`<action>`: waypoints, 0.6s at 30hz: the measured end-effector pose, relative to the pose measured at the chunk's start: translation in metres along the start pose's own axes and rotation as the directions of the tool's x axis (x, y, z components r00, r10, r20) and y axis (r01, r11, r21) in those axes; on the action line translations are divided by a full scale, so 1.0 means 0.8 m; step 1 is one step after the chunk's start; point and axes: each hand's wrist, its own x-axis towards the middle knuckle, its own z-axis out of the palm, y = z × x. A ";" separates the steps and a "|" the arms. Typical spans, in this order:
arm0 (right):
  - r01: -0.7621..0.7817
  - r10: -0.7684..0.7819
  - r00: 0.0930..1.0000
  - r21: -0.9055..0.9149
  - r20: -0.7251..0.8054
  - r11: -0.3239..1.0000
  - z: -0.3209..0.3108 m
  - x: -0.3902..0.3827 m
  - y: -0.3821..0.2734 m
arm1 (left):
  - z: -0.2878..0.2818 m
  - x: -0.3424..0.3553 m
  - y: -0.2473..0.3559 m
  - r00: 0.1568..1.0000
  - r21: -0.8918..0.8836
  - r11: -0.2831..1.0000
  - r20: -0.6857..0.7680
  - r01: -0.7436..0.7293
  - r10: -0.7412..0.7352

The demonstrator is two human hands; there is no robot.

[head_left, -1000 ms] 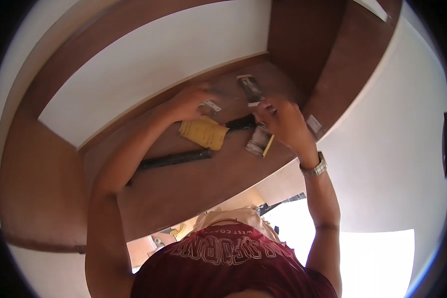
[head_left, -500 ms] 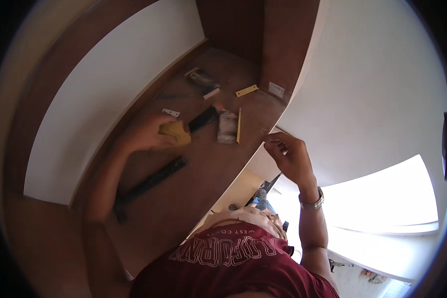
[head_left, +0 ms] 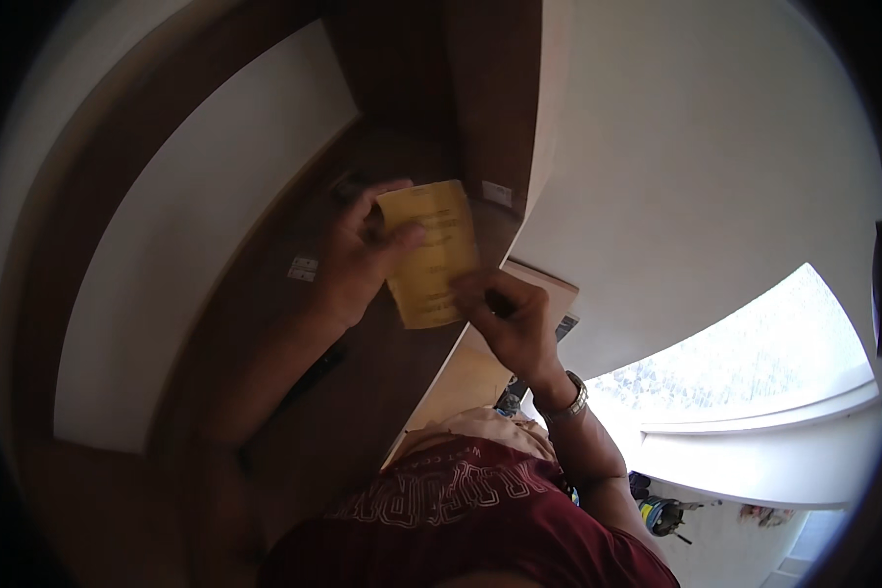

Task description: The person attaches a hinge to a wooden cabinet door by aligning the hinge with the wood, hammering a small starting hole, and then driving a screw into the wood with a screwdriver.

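Both of my hands hold a yellow sheet [head_left: 431, 284] above the brown wooden shelf. It is printed with rows of dark text and looks like sandpaper. My left hand [head_left: 353, 260] grips its left edge, thumb across the front and fingers mostly hidden behind. At the sheet's lower right edge, my right hand [head_left: 510, 318] pinches it between thumb and fingers. The sheet is upright, tilted slightly, and covers part of the shelf behind it.
A small white plate [head_left: 303, 269] lies left of my left hand. Another pale plate [head_left: 497, 192] is on the wood panel beyond the sheet. A dark bar [head_left: 314, 377] shows partly under my left forearm. A white panel [head_left: 657, 176] and bright window [head_left: 755, 353] stand to the right.
My left hand has lifted the yellow sheet off the shelf and moved it right. My right hand has come in from the right and taken its edge. The view has shifted.
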 end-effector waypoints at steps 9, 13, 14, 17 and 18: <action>-0.064 0.043 0.984 -0.119 -0.173 0.991 -0.009 -0.015 -0.005 | -0.001 -0.021 -0.028 0.852 0.291 0.827 0.376 -0.481 0.364; 0.049 -0.049 0.965 -0.006 -0.259 0.999 -0.006 -0.017 0.007 | 0.006 -0.027 -0.027 0.949 -0.073 0.969 0.198 -0.234 0.244; 0.063 -0.092 0.962 -0.120 -0.257 0.991 -0.006 -0.017 0.009 | 0.001 -0.027 -0.028 0.966 -0.080 0.983 0.187 -0.164 0.176; 0.030 -0.109 0.961 -0.298 -0.253 0.954 -0.002 -0.016 0.014 | -0.023 -0.010 -0.049 0.936 0.066 0.949 0.198 -0.309 0.291; 0.028 -0.104 0.964 -0.294 -0.246 0.955 0.000 -0.011 0.009 | -0.031 -0.007 -0.054 0.853 0.217 0.832 0.250 -0.510 0.458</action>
